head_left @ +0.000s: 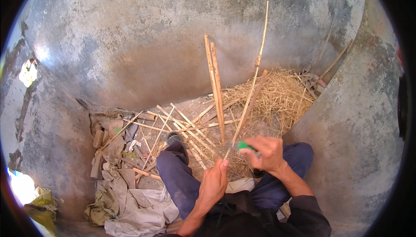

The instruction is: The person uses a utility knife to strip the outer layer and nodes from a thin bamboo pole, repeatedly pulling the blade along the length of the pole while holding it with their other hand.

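My left fingers [224, 164] were closed around the lower end of a long pale stick [258, 60], which rose from the lower middle of the frame toward the upper right of centre. My right fingers [268, 145] gripped a green-handled tool [245, 145] at it. Beyond, straw [284, 96] lay right of centre, crumpled sacking [141, 209] lower left.

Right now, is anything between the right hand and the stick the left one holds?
Just the green-handled tool in the right hand, pointing left toward the long thin stick; nothing else visible is in between.
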The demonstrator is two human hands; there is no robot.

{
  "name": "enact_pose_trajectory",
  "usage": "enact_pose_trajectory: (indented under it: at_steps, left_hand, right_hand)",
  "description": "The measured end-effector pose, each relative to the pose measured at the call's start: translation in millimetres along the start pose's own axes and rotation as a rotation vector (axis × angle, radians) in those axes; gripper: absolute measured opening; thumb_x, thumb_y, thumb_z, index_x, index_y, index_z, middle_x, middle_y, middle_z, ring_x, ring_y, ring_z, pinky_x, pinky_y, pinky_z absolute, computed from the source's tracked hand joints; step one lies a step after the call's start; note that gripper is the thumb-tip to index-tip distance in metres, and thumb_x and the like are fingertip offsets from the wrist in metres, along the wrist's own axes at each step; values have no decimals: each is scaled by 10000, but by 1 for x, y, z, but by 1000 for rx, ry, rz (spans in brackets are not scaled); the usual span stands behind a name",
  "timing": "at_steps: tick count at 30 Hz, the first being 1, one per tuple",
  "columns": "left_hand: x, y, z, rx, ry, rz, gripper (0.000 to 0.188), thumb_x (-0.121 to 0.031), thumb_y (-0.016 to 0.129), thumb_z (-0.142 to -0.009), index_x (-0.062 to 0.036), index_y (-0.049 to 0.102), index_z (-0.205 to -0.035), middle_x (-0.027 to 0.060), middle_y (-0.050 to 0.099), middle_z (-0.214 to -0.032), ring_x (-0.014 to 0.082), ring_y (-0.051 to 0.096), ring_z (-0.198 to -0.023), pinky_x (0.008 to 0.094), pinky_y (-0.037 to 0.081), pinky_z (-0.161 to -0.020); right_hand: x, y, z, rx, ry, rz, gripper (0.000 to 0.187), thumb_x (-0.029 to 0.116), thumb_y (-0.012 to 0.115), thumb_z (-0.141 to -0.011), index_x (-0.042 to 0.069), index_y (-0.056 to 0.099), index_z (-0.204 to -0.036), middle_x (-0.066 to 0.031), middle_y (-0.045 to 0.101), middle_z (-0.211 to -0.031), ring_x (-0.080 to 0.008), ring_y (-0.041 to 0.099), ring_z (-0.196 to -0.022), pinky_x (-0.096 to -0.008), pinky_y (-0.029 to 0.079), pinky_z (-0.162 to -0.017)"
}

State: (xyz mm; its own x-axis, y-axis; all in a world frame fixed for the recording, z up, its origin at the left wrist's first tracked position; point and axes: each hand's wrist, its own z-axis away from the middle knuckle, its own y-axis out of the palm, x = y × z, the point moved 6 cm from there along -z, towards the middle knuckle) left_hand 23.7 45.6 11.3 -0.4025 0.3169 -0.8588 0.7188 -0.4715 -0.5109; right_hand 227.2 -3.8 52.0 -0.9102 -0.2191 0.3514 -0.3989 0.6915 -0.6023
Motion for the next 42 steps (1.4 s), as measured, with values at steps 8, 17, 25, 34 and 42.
enact_pose_trajectory:
  at_steps: [8,17,25,34,42]
  left_hand:
    - [23,-2,23,15,-53,54,328,-267,506,-1186,-6,511,-987,293,561,-694,561,591,-706,575,414,-610]
    - [32,-6,12,63,-85,513,310,-222,572,-1178,19,689,-1333,14,641,-849,53,569,-641,259,438,-560]
    - [32,-12,4,-108,40,358,300,-150,697,-1111,26,765,-1343,-12,585,-811,33,484,-655,243,361,-557]
    - [14,-23,10,-220,111,217,276,-90,770,-1045,35,784,-1291,16,507,-731,71,456,-667,279,369,-587]
    - [24,-17,24,-224,73,166,274,-96,773,-1043,40,787,-1280,28,507,-719,84,479,-668,292,390,-591]
  right_hand:
    - [-41,-28,-36,-54,109,34,251,275,857,-936,66,824,-1072,-87,789,-859,-263,734,-642,-364,532,-553]
    - [-36,-21,-39,-80,61,-20,271,271,865,-929,55,820,-1087,-91,786,-858,-250,743,-656,-355,536,-558]
    - [-38,-23,-35,-72,75,-30,264,260,864,-929,54,822,-1089,-94,784,-856,-256,748,-663,-357,550,-570]
    - [-39,-22,-36,-56,57,-68,267,273,860,-938,48,823,-1078,-106,787,-860,-247,744,-653,-358,549,-568]
    - [-66,-28,-43,-117,85,0,276,290,859,-943,47,832,-1071,-116,808,-880,-248,771,-688,-351,572,-597]
